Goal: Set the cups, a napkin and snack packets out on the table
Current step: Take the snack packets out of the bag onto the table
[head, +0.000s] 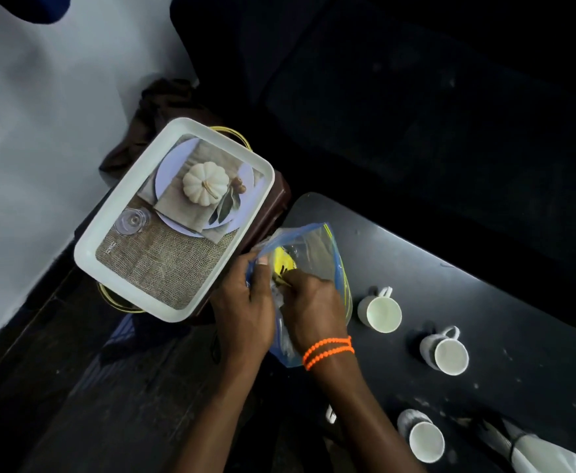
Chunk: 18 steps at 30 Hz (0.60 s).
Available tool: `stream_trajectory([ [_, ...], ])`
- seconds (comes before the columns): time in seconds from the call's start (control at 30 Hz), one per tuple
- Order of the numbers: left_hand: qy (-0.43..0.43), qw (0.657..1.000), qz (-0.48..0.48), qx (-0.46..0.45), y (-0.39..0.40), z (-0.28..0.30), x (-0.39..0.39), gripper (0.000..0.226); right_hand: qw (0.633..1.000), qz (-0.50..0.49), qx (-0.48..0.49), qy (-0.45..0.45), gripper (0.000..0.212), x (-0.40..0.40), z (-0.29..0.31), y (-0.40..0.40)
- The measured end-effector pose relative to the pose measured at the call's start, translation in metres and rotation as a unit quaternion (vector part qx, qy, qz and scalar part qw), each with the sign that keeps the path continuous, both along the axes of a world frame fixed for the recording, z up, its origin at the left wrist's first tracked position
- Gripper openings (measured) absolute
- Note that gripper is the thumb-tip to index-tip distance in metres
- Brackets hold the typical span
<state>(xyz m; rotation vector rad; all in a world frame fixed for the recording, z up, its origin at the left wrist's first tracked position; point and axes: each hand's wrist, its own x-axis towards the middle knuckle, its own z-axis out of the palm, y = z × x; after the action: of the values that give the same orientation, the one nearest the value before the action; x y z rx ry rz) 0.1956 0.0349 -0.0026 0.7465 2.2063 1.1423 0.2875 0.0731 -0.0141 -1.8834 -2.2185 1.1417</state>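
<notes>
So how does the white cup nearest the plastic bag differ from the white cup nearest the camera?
The white cup nearest the clear blue-edged plastic bag, at, shows its handle, pointing away from the person; the white cup nearest the camera shows no handle from here. The first stands apart, the second near a white folded napkin. Both are upright and look empty, on the dark table.

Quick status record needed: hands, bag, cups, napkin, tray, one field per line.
left hand: gripping the open edge of the plastic bag
right hand: reaching into the bag, fingers on something yellow
cups: three white, upright on the dark table, apart in a row
napkin: white, at the table's near right corner
tray: white rim, nothing on it, left of table
</notes>
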Motion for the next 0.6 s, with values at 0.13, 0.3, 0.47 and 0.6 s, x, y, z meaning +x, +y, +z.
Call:
stream_trajectory([
  [0.13,-0.001,1.000,-0.003,0.002,0.002,-0.001,-0.007,0.019,0.981,-0.100,0.049,0.158,0.011,0.026,0.041,0.000],
  [0.3,-0.028,0.999,0.014,0.002,0.003,-0.001,-0.017,0.018,0.915,-0.220,0.169,0.293,0.015,0.082,0.107,0.028],
  [0.47,-0.027,0.999,0.018,0.009,0.001,0.002,-0.018,0.010,0.886,-0.241,0.312,0.245,0.013,0.115,0.100,0.078],
  [0.6,-0.041,0.999,0.018,0.018,0.004,0.005,-0.015,0.016,0.916,-0.153,0.336,0.158,0.017,0.099,0.006,0.102],
])
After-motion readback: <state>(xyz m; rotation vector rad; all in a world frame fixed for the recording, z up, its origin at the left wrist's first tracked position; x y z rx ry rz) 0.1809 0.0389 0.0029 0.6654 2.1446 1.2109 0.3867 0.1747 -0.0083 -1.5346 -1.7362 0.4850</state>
